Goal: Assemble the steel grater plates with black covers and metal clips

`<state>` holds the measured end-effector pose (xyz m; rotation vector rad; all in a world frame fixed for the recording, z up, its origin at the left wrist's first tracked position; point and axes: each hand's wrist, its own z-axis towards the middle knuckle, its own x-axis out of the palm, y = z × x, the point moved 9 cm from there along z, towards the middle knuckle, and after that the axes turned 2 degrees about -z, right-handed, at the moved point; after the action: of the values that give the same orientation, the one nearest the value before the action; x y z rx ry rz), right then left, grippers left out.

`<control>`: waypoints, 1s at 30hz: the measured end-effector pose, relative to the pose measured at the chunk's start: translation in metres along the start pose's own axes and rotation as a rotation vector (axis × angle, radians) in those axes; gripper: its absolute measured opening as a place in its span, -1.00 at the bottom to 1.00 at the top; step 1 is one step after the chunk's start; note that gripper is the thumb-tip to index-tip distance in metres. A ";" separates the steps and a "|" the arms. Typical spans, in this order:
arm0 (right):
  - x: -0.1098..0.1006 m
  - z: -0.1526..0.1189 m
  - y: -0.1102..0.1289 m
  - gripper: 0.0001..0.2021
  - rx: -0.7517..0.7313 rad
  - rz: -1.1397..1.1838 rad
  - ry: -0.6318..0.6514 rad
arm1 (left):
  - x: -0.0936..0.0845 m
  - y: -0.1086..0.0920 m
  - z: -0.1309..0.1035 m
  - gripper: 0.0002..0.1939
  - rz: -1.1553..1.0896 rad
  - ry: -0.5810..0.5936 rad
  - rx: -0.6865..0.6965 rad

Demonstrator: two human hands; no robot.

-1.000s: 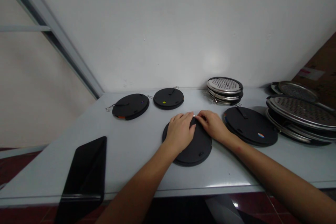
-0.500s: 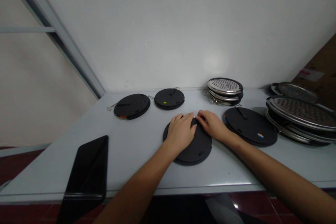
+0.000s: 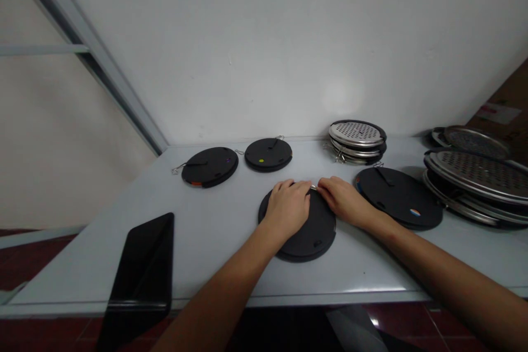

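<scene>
A black round disc [image 3: 307, 239] lies flat on the grey table, near its front edge. My left hand [image 3: 289, 206] rests on the upper left of the disc, its fingers bent together over the far rim. At that far rim a small silver metal clip [image 3: 313, 187] shows between my two hands. My right hand [image 3: 340, 198] is at the disc's upper right, with thumb and fingertips closed on the right end of the clip. What the left fingertips grip, if anything, is hidden.
Black discs with clips lie at the back [image 3: 210, 166], [image 3: 268, 154] and right [image 3: 398, 198]. Perforated metal discs are stacked at the back [image 3: 357, 142] and far right [image 3: 478, 187]. A black tablet-like slab [image 3: 144, 264] overhangs the front edge. The table [image 3: 206, 220] meets a white wall.
The right hand has shifted slightly away from the left hand, and more of the clip shows between them. The whole view has moved a little.
</scene>
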<state>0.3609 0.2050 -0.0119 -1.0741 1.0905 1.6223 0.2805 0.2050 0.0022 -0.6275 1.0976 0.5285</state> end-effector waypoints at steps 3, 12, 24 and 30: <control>-0.002 0.000 -0.013 -0.83 0.064 0.159 -0.051 | 0.000 0.000 -0.001 -0.67 0.003 -0.003 -0.002; 0.006 -0.006 -0.030 -0.67 0.288 0.300 0.248 | -0.006 0.040 -0.007 -0.49 0.157 0.052 -0.449; 0.034 -0.020 0.019 -0.68 0.355 1.202 0.429 | -0.042 0.059 -0.005 -0.57 -0.073 -0.206 -0.436; 0.017 0.020 0.001 -0.82 0.474 1.328 0.190 | -0.059 0.138 -0.017 -0.58 -0.488 -0.499 -0.718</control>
<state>0.3518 0.2272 -0.0231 -0.0674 2.4530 1.9897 0.1550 0.2871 0.0241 -1.2658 0.2339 0.6030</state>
